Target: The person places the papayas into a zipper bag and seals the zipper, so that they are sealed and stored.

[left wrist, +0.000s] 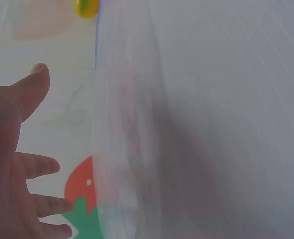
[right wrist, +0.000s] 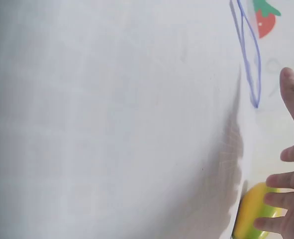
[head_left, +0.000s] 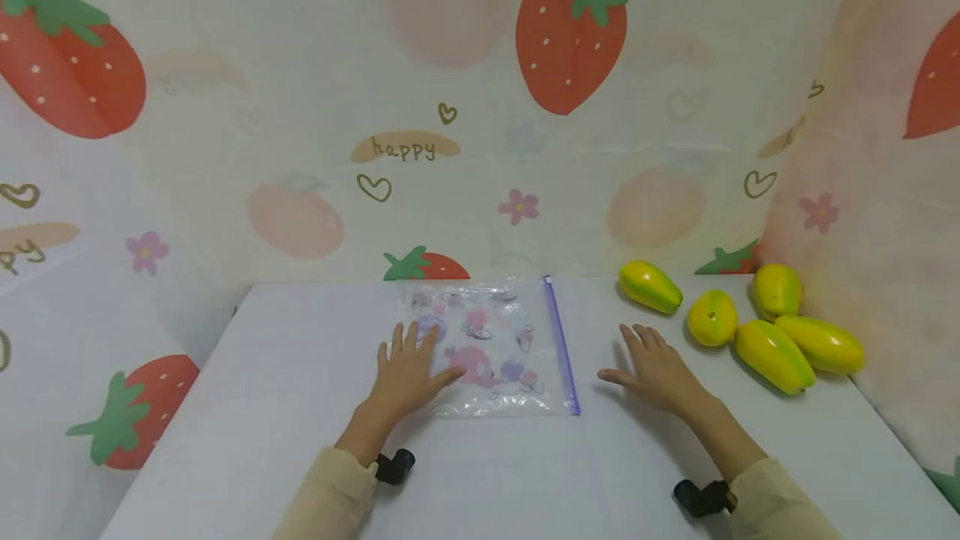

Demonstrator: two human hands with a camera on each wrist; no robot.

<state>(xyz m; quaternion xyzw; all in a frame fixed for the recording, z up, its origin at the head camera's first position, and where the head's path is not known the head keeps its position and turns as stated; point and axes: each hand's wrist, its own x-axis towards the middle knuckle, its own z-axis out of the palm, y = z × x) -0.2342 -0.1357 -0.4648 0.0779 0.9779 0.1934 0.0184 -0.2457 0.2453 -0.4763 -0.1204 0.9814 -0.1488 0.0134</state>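
A clear zip bag (head_left: 480, 390) with pink and purple cartoon prints lies flat on the white table, its purple zip edge (head_left: 562, 348) facing right. Over the bag's left part is my left hand (head_left: 408, 373), fingers spread and holding nothing. My right hand (head_left: 656, 373) hovers to the right of the zip edge, also with spread fingers and nothing in them. In the right wrist view the purple edge (right wrist: 251, 64) shows two lines with a gap between them. Beyond the right hand's fingers, that view shows part of a yellow-green papaya-like fruit (right wrist: 256, 211).
Several yellow-green papaya-like fruits (head_left: 776, 357) are grouped on the right side of the table (head_left: 525, 482). One of them (head_left: 649, 287) lies apart at the back. A strawberry-printed cloth (head_left: 480, 90) hangs behind and along both sides.
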